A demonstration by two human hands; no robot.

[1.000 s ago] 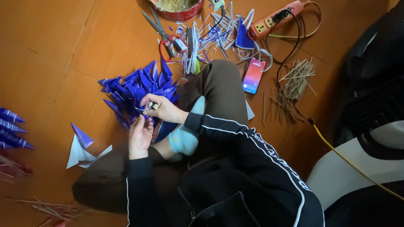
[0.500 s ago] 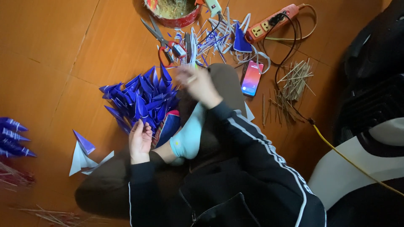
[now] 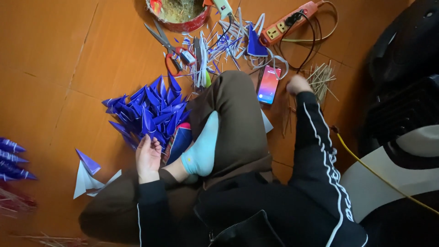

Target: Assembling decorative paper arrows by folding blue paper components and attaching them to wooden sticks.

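Observation:
I sit cross-legged on an orange floor. My left hand (image 3: pixel 147 158) rests by my ankle at the near edge of a pile of blue folded paper cones (image 3: pixel 147 110), fingers loosely curled; whether a cone is in its grip cannot be told. My right hand (image 3: pixel 298 84) is stretched out to the right, closed, over a heap of thin wooden sticks (image 3: pixel 320 81). It lies just right of a smartphone (image 3: pixel 268 84) with a lit screen. My raised knee and light blue sock (image 3: pixel 203 148) sit between the two hands.
Scissors (image 3: pixel 163 39), a red round tin (image 3: pixel 177 13), an orange power strip (image 3: pixel 288 24) with cables and blue-white paper scraps (image 3: pixel 215 50) lie ahead. White and blue paper pieces (image 3: pixel 87 174) lie at left, more blue cones (image 3: pixel 11 160) at the far left edge. A dark seat with a yellow cable (image 3: pixel 379 178) is at right.
My right hand left the cone pile by my left hand and swung across my knee to the sticks at right. My left hand stayed put.

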